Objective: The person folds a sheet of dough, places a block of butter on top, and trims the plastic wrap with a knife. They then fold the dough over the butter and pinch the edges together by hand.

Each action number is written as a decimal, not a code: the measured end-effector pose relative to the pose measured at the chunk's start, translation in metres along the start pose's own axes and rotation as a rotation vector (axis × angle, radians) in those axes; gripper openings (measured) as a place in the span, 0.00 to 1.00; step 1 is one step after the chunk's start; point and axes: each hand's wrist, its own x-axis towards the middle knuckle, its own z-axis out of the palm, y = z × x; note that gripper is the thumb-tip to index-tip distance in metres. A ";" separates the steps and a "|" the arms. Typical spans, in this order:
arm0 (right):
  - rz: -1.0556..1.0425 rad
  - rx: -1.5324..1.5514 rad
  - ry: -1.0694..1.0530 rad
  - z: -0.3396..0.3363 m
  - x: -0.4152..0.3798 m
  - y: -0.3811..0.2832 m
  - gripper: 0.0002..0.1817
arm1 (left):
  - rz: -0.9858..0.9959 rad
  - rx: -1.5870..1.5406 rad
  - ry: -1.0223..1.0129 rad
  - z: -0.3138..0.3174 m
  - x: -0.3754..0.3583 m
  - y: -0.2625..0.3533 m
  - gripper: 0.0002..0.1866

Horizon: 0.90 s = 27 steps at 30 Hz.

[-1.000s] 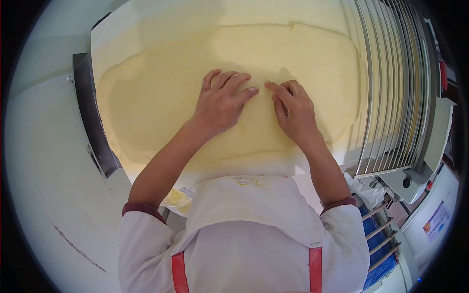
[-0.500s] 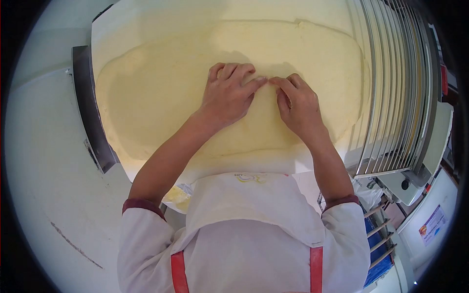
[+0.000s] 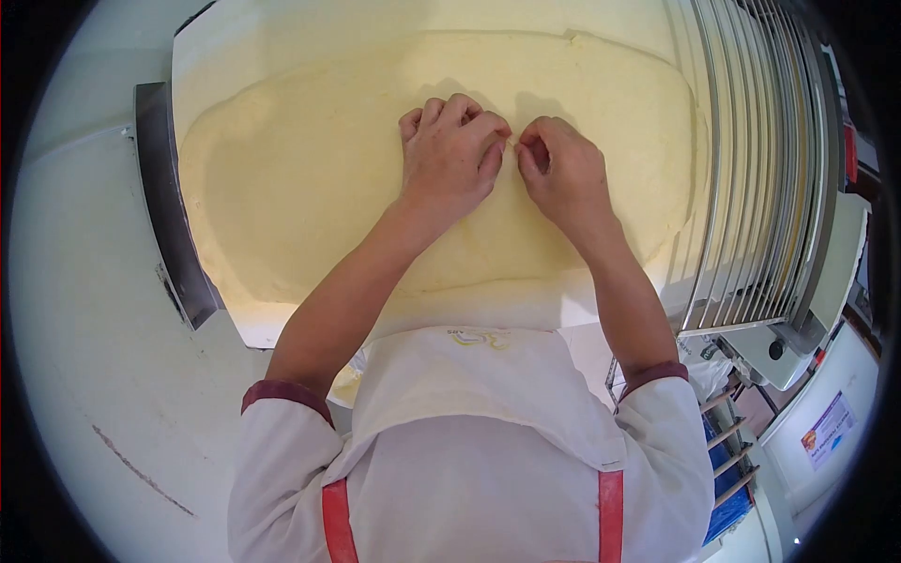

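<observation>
A large, flat sheet of pale yellow dough (image 3: 310, 197) is spread over the white work surface (image 3: 375, 324). My left hand (image 3: 450, 155) is over its middle, thumb and forefinger pinched together, the other fingers bent against the dough. Just to the right, my right hand (image 3: 568, 174) pinches with thumb and forefinger at the same spot. The two pinches almost meet, and a tiny bit of dough seems to be between them. The fingertips partly cover that spot.
A rack of metal bars (image 3: 751, 178) stands along the right edge of the work surface. A dark metal edge piece (image 3: 169, 206) borders the left side, near a pale wall (image 3: 84, 375). Wooden rods (image 3: 727, 436) and a blue item (image 3: 727, 488) are at lower right.
Both hands have shifted slightly upward over the dough. The right thumb and forefinger have closed into a pinch, and the left thumb has drawn in towards its forefinger.
</observation>
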 end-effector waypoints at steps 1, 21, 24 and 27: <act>0.011 -0.004 -0.006 -0.001 0.001 0.001 0.05 | -0.004 -0.011 0.006 0.000 0.000 0.000 0.07; 0.108 -0.115 -0.235 -0.016 0.003 -0.020 0.13 | -0.015 -0.121 0.034 -0.002 -0.006 -0.008 0.13; 0.149 -0.095 -0.283 -0.018 0.008 -0.019 0.14 | -0.014 -0.121 0.039 0.000 -0.007 -0.010 0.12; 0.104 -0.075 -0.221 -0.010 0.004 -0.012 0.13 | -0.019 -0.118 0.033 0.000 -0.007 -0.011 0.12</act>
